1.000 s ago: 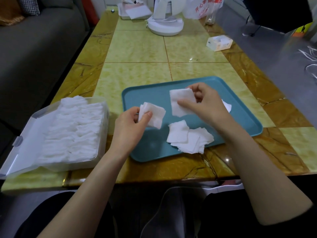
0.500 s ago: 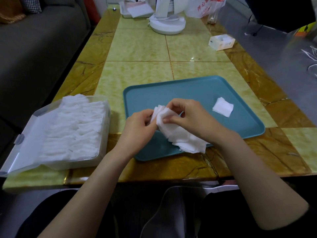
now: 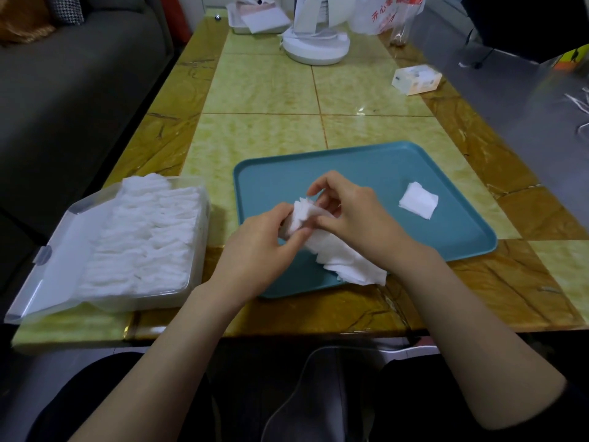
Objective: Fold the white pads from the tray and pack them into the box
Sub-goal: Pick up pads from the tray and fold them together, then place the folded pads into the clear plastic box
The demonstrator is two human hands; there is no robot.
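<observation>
Between my two hands, over the near part of the teal tray (image 3: 366, 164): one white pad (image 3: 299, 215), bunched and partly folded.

- left hand (image 3: 255, 247): fingers (image 3: 287, 242) curled round the pad's left end, thumb on top. Gripping.
- right hand (image 3: 357, 215): thumb and fingertips pinch the pad's right edge, index finger arched above it. Also gripping.
- Directly under my fingers and running toward my right wrist: loose pile of unfolded pads (image 3: 347, 266), lying on the tray's near edge, one corner hanging over the rim onto the tabletop (image 3: 261, 132).
- Right of my fingers, well apart: single pad (image 3: 418, 199) lying flat on the tray floor, alone.
- Left of my fingers: clear plastic box (image 3: 143, 301) on the tabletop just beside the tray, not touching it as far as I can tell. Packed with rows of folded pads standing on edge. Its lid (image 3: 60, 260) is hinged open to the far left.
- Beyond my fingers, far end of the tabletop: round white appliance base (image 3: 314, 49), small carton (image 3: 416, 79), printed plastic bag (image 3: 387, 14).
- Grey sofa (image 3: 63, 90) runs along the left side.
</observation>
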